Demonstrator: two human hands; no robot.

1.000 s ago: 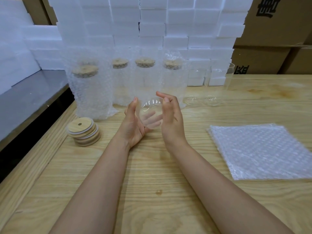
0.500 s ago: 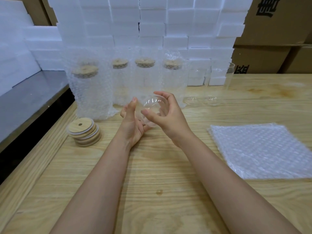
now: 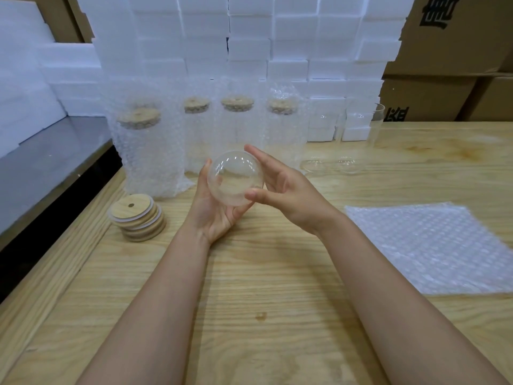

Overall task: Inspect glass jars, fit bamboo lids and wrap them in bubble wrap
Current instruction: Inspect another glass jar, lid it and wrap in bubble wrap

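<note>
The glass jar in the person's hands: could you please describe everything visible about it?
The glass jar is clear, empty and unlidded, held above the wooden table and tipped so one round end faces the camera. The left hand cradles it from below; the right hand grips its side with thumb and fingers. No cracks show.

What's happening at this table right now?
A person holds a bare glass jar in both hands, left hand underneath, right hand at its side, looking it over. It has no lid yet. Wrapped jars stand behind, spare lids lie stacked on the left, and bubble wrap waits on the right.
</note>
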